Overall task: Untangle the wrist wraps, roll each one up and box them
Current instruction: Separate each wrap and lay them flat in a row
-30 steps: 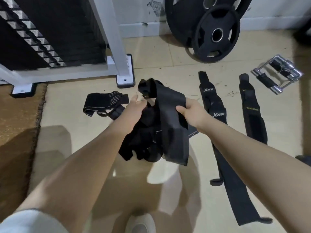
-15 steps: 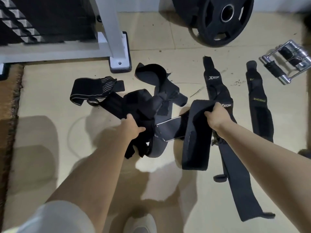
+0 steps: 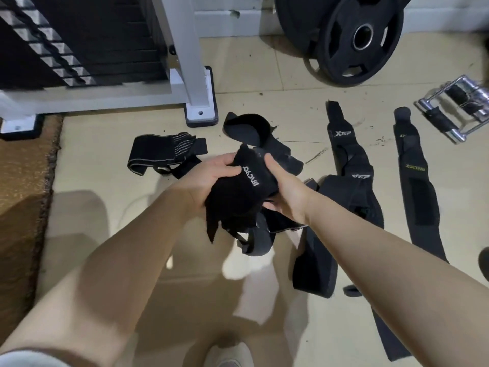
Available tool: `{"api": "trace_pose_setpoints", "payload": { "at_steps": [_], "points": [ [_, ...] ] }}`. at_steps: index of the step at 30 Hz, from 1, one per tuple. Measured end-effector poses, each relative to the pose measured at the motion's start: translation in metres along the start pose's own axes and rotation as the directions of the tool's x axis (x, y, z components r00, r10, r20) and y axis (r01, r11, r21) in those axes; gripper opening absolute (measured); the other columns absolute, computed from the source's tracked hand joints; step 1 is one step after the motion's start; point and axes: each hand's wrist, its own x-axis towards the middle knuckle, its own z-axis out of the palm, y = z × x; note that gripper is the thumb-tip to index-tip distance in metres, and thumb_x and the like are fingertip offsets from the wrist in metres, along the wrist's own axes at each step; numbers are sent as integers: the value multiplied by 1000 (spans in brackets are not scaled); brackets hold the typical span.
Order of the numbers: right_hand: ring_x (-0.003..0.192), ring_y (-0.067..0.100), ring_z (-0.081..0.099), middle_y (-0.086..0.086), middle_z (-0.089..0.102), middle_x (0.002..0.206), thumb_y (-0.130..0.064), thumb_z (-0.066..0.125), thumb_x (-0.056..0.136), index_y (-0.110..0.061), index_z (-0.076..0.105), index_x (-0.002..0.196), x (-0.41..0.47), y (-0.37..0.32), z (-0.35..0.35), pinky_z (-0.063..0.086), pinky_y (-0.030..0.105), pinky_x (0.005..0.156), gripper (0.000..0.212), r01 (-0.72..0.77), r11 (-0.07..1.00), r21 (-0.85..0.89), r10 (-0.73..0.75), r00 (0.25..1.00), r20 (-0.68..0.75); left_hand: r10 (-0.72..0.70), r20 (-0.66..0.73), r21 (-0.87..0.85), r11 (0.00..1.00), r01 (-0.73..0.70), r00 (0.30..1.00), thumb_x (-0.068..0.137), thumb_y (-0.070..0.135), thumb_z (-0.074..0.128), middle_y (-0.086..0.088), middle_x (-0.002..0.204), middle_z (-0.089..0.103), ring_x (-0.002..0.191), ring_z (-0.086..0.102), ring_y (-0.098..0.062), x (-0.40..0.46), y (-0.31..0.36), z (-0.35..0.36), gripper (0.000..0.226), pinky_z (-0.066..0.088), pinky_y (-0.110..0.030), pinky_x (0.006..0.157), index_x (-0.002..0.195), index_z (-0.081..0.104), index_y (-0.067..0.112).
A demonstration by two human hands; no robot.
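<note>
Black wrist wraps with white lettering; one wrap lettered yellow; beige floor; brown mat

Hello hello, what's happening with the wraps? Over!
Both hands, left hand and right hand, grip tangled wraps. Nothing rolled. No box visible.

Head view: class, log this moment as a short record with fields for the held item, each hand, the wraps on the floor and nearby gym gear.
Held item: tangled black wrist wraps, white lettering on top
Left hand: grips the bundle's left side
Right hand: grips its right side
Laid out on floor: Xtep wrap; Xueying wrap
Left of the hands: striped wrap
Gym gear: weight plate; chrome cable handle
Box: not in view
</note>
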Motion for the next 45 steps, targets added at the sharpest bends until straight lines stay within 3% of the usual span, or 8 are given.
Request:
{"api": "trace_pose_setpoints", "payload": {
  "at_steps": [5, 17, 21, 23, 27, 32, 39, 45],
  "points": [
    [105, 27, 62, 18, 61, 125, -32, 52, 93, -4, 57, 126, -13, -9, -12, 52, 38, 93, 43, 54, 913, 404, -82, 995, 54, 50, 87, 115, 992, -60, 995, 93, 2, 47, -9, 107, 71, 97, 68, -22, -17, 19, 17, 32, 54, -32, 87, 116, 64, 17],
    [94, 28, 65, 9, 67, 106, 18, 39, 82, -18, 59, 119, -24, -39, -32, 51, 43, 89, 55, 407, 842, 353, -382, 913, -143, 115, -162, 441, 897, -32, 980, 97, 25, 52, -1, 80, 66, 79, 58, -19, -47, 3, -15, 28, 42, -34, 79, 74, 69, 24],
    [93, 29, 61, 8, 66, 95, 13, 44, 83, -16, 62, 94, -22, -39, -46, 52, 36, 80, 36, 346, 931, 117, -317, 925, -209, 169, -231, 356, 931, -78, 958, 89, 32, 60, -8, 85, 53, 83, 45, -22, -43, -3, -20, 18, 34, -38, 80, 84, 60, 14],
    [99, 31, 59, 10, 63, 95, 9, 49, 84, -13, 58, 94, -12, -32, -53, 54, 30, 76, 25, 164, 922, -351, -295, 884, -362, 201, -283, 248, 960, -131, 938, 90, 29, 56, -10, 88, 54, 84, 47, -21, -39, -1, -15, 15, 36, -36, 78, 88, 59, 15],
    [126, 35, 43, 15, 49, 134, -12, 52, 90, -9, 44, 134, -12, -16, -43, 38, 38, 101, 45, -82, 510, -856, -395, 862, -318, 177, -297, 144, 980, -139, 938, 78, 37, 62, -6, 104, 57, 100, 51, -21, -26, 0, -9, 29, 37, -39, 96, 100, 56, 20],
    [107, 24, 60, 2, 67, 102, -48, 42, 97, -12, 66, 97, -20, -23, 12, 42, 34, 96, 43, 172, 886, -430, -222, 973, -69, 222, -196, 293, 943, -159, 955, 74, 30, 59, -6, 103, 66, 97, 61, -16, -33, 7, 15, 35, 44, -33, 94, 100, 65, 7],
    [70, 18, 66, 6, 67, 70, -28, 65, 88, -8, 66, 80, -27, -33, 32, 55, 26, 67, 22, 160, 986, -57, -153, 982, 114, 347, 122, 872, 410, -267, 930, 75, 3, 63, 9, 68, 36, 59, 39, -10, -46, 14, 40, 42, 32, -25, 60, 51, 34, 21],
    [63, 26, 60, 18, 58, 71, 6, 43, 87, 0, 55, 79, -31, -37, 19, 53, 26, 55, 15, 283, 959, 1, -283, 959, 2, 236, -216, 181, 963, -198, 947, 89, 25, 56, -10, 110, 67, 90, 65, -12, -35, -5, 29, 23, 51, -22, 74, 70, 65, 16]
  ]
}}
